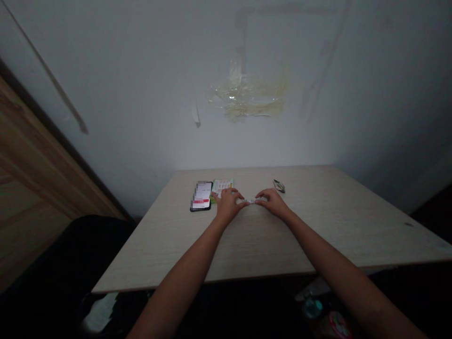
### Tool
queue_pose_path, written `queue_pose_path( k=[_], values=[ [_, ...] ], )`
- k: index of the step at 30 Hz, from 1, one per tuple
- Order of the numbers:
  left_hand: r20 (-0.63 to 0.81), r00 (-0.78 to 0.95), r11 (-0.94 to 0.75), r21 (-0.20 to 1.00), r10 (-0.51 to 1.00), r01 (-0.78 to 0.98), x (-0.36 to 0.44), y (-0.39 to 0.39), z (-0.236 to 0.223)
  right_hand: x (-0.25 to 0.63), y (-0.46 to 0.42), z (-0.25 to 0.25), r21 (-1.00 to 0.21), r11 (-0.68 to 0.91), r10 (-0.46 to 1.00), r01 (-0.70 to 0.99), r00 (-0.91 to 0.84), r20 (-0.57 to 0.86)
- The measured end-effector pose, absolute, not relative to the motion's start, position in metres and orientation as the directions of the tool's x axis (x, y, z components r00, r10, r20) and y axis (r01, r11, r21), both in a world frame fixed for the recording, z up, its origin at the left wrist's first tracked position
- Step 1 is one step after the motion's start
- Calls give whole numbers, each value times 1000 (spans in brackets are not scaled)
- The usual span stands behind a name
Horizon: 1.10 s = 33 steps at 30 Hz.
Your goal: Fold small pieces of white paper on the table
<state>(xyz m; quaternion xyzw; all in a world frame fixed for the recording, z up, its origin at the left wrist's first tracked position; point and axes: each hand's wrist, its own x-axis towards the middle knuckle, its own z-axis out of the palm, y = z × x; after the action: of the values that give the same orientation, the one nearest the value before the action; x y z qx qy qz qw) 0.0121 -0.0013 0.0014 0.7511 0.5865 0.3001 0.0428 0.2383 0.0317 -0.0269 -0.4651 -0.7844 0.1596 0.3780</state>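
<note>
Between my two hands, close to the tabletop, is a small thin whitish strip (pixel 250 201), too small to name; it may be folded paper. The thumb and fingers of my left hand (pixel 229 203) pinch its left end. At its right end, my right hand (pixel 271 201) grips it the same way. A printed green and white card or booklet (pixel 223 184) lies just behind my left hand, which partly covers it. To the left of that rests a phone (pixel 201 196) with its screen lit. A small dark crumpled wrapper or packet (pixel 278 186) sits beyond my right hand.
The pale wooden table (pixel 169 245) meets a grey wall (pixel 141 117) with peeling clear tape (pixel 247 101) on it. A dark chair-like shape (pixel 81 249) stands at the left. Below the table's front edge at right are a bluish item (pixel 312 307) and a red item (pixel 339 324).
</note>
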Motion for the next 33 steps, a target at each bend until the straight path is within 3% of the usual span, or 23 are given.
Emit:
queue_pose_path(
  k=[16,33],
  values=[
    [388,138,-295,381,911,876,17,-2,3,230,27,-24,-667,393,913,632,-181,367],
    [386,100,-243,342,917,908,20,2,-1,228,33,-30,-529,395,897,751,-188,401]
  ],
)
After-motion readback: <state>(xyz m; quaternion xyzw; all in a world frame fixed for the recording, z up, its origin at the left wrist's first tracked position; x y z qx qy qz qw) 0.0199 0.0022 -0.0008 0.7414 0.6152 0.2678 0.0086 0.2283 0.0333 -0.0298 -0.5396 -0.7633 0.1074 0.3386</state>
